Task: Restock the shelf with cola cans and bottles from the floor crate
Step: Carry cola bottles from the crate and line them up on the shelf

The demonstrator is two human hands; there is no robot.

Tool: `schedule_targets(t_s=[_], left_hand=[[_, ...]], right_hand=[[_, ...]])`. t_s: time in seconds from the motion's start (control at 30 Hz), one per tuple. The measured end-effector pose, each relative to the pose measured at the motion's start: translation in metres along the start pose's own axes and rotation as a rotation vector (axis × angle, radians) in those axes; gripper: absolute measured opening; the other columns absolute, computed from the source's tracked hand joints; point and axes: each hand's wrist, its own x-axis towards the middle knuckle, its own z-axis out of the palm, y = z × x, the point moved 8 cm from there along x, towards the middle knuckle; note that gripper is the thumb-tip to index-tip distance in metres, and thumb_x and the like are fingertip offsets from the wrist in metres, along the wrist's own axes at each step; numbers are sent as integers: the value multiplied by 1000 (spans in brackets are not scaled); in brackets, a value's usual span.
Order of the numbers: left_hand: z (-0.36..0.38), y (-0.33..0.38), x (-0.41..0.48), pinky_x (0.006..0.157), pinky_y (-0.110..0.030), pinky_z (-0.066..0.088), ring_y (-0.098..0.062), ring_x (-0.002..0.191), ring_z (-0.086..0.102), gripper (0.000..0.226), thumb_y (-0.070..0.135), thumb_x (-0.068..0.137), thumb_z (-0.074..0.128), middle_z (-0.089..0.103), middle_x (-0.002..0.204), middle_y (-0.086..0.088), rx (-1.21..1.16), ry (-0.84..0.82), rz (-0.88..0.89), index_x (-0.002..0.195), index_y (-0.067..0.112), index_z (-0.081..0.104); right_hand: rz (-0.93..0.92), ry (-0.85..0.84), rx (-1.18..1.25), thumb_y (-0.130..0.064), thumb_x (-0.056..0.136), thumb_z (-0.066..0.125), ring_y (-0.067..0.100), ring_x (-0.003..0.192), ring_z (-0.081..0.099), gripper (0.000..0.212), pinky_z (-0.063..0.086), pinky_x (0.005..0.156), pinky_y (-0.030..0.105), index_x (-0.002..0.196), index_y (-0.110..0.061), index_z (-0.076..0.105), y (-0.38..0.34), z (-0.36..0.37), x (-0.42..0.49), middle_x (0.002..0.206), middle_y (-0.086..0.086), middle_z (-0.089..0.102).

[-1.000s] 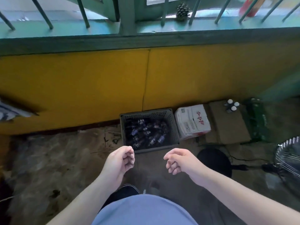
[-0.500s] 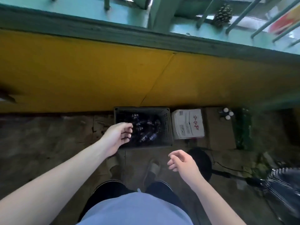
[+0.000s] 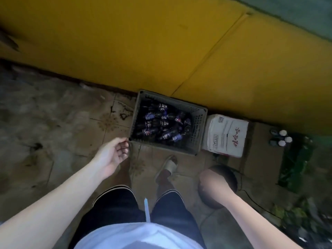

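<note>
A dark grey plastic crate [image 3: 197,123] stands on the floor against the yellow wall. Several cola bottles [image 3: 161,126] with blue labels lie jumbled inside it. My left hand [image 3: 115,153] hovers just off the crate's near left corner, palm turned inward, fingers loosely curled, holding nothing. My right hand [image 3: 213,180] is lower on the right, blurred, its back toward me, over a dark round object; whether its fingers are apart is unclear. No shelf is in view.
A white carton with red lettering [image 3: 225,135] sits right of the crate. A brown cardboard box [image 3: 260,159] beyond it carries white-capped bottles [image 3: 281,139]. A green crate [image 3: 296,162] and a black cable [image 3: 251,196] lie at right. My sandalled foot [image 3: 168,166] is near the crate.
The view has tilted down and closer to the floor. My left hand has drawn back from over the crate to its near left corner. My right hand dropped lower right.
</note>
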Motion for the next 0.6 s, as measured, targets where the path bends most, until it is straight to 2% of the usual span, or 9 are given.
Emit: schedule_targets(t_s=[0.07, 0.13, 0.2, 0.23, 0.3, 0.43, 0.53, 0.6], left_hand=[[16, -24, 16, 49, -20, 43, -10, 54, 53, 14, 14, 99, 53, 60, 68, 0, 10, 10, 4, 90, 11, 63], [38, -52, 36, 56, -23, 43, -11, 57, 54, 14, 15, 100, 53, 60, 73, 0, 42, 11, 1, 92, 12, 64], [61, -79, 60, 55, -22, 44, -11, 56, 56, 15, 16, 101, 51, 61, 74, -1, 76, 26, -13, 95, 13, 64], [72, -91, 74, 55, -23, 45, -11, 56, 57, 15, 16, 102, 51, 62, 74, -1, 86, 39, -16, 96, 12, 65], [95, -109, 104, 59, -25, 43, -12, 58, 56, 17, 13, 102, 50, 63, 71, 0, 83, 46, 4, 95, 11, 65], [131, -137, 169, 60, -26, 41, -13, 59, 55, 17, 10, 100, 52, 64, 69, 1, 116, -3, 25, 92, 11, 66], [142, -147, 215, 57, -25, 45, -15, 61, 56, 13, 8, 99, 53, 64, 71, -2, 183, -34, 20, 96, 9, 66], [141, -151, 249, 57, -26, 46, -16, 61, 57, 11, 9, 99, 54, 63, 72, -3, 214, -44, 11, 96, 8, 65]], right_hand=[[8, -45, -58, -25, 100, 53, 27, 98, 71, 29, 56, 83, 33, 121, -10, 65, 13, 1, 37, 110, 10, 73], [8, -90, -80, -24, 101, 53, 30, 104, 68, 29, 55, 86, 36, 123, -8, 65, 21, 1, 74, 113, 10, 69], [-23, -91, -39, -20, 103, 53, 28, 101, 65, 22, 51, 82, 35, 119, -14, 65, 18, -2, 113, 109, 6, 66], [-73, -73, -14, -18, 104, 52, 27, 98, 64, 16, 50, 79, 34, 109, -17, 67, 15, -3, 134, 102, 5, 66], [-152, -36, -1, -12, 104, 49, 28, 90, 63, 21, 48, 75, 35, 89, -20, 62, 8, -6, 175, 87, 3, 63], [-172, 13, 81, -15, 99, 55, 26, 91, 68, 14, 58, 83, 43, 98, -23, 66, 12, -6, 247, 95, 5, 71], [-151, 57, 157, -17, 100, 53, 24, 90, 70, 17, 60, 87, 46, 93, -26, 66, 17, -1, 292, 92, 0, 71], [-151, 56, 174, -16, 100, 51, 24, 84, 71, 21, 61, 85, 48, 89, -28, 65, 21, 9, 321, 88, 0, 71]])
